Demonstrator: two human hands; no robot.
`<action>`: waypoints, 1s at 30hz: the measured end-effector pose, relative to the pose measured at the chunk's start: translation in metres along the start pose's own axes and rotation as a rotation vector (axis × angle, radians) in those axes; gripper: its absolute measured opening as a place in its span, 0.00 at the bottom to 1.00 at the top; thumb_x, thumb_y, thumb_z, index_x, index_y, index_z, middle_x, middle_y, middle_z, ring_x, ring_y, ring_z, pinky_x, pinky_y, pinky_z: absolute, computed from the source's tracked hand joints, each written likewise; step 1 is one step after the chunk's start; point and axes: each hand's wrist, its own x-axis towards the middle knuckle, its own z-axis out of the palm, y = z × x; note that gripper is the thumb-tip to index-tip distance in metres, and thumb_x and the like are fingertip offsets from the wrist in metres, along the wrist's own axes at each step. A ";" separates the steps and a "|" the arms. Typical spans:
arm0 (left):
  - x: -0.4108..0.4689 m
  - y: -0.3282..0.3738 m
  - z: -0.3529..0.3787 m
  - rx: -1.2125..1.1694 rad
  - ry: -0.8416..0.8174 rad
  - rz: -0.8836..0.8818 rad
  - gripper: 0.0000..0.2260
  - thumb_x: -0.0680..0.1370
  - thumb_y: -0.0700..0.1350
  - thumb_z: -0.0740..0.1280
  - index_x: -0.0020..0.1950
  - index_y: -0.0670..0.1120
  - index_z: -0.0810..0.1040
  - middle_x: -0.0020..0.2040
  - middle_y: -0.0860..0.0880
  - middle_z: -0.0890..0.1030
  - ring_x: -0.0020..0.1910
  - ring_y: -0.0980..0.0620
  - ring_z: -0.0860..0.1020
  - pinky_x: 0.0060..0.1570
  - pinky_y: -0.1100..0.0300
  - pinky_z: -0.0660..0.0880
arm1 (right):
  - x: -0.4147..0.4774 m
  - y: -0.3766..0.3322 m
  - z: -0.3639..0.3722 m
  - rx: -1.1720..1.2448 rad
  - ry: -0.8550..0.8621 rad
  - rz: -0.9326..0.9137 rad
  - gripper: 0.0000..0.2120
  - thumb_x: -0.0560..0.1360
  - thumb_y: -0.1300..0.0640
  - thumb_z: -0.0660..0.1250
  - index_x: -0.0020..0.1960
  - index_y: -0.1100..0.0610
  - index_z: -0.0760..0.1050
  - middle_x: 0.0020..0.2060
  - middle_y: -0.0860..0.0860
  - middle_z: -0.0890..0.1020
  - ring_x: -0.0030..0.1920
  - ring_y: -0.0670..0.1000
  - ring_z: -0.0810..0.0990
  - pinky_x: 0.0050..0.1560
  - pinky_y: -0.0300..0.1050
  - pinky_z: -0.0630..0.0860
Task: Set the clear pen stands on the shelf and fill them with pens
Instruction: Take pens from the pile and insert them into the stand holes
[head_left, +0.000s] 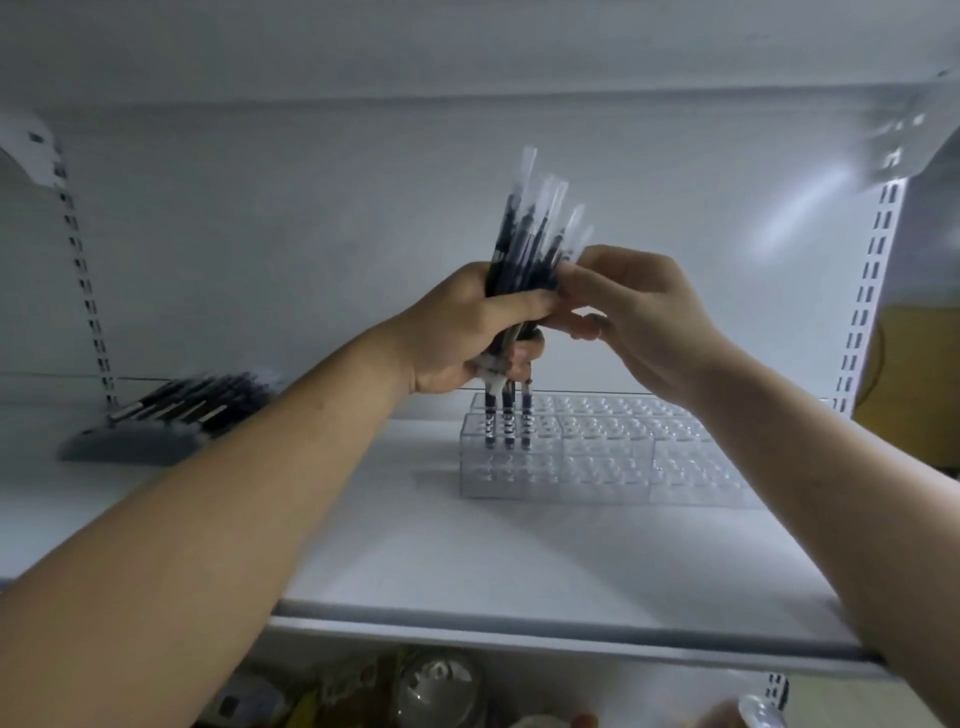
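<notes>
Clear plastic is what the clear pen stands (597, 467) are made of, and they sit close together on the white shelf (415, 551), a little right of its middle. Their tops are full of round holes. Three pens (506, 423) stand upright in holes at the left end of the stands; which row they are in I cannot tell through the clear walls.

My left hand (462, 332) is directly above those three pens, raised off the stands and not touching them. Its fingers and thumb are wrapped tightly round a bundle of pens (524, 249). The dark barrels fan out upward from my fist with pale ends on top, and a few tips come out below my fist, just over the three standing pens.

My right hand (644, 317) is beside the left one, on the right, at the same height and also above the stands. Its fingers are bent and the fingertips (574, 273) touch the right side of the bundle, with the thumb lower, near my left fingers. The picture is blurred there, so I cannot tell if this hand already pinches a pen or only touches.

Far to the left on the same shelf, well apart from the stands, lies a heap of pens (192, 405), dark and blurred.
</notes>
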 end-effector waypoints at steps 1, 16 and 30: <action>0.001 -0.002 0.000 0.028 0.015 -0.002 0.08 0.87 0.40 0.63 0.62 0.36 0.74 0.46 0.37 0.85 0.32 0.51 0.72 0.35 0.54 0.66 | 0.000 0.000 0.000 -0.008 0.020 0.004 0.14 0.77 0.52 0.76 0.45 0.65 0.83 0.42 0.66 0.82 0.48 0.70 0.82 0.53 0.68 0.79; -0.002 -0.013 -0.025 0.099 0.012 -0.069 0.09 0.87 0.45 0.63 0.60 0.40 0.78 0.36 0.49 0.73 0.29 0.53 0.65 0.29 0.58 0.66 | 0.007 -0.001 -0.023 -0.353 0.371 -0.065 0.07 0.83 0.60 0.66 0.49 0.58 0.82 0.39 0.51 0.88 0.38 0.51 0.88 0.40 0.44 0.82; 0.000 -0.011 -0.024 -0.004 0.090 0.031 0.22 0.86 0.58 0.58 0.63 0.40 0.75 0.35 0.50 0.69 0.27 0.53 0.61 0.27 0.60 0.62 | -0.005 0.006 -0.002 -0.760 0.005 0.030 0.05 0.82 0.61 0.68 0.51 0.61 0.82 0.41 0.50 0.88 0.39 0.45 0.88 0.50 0.56 0.85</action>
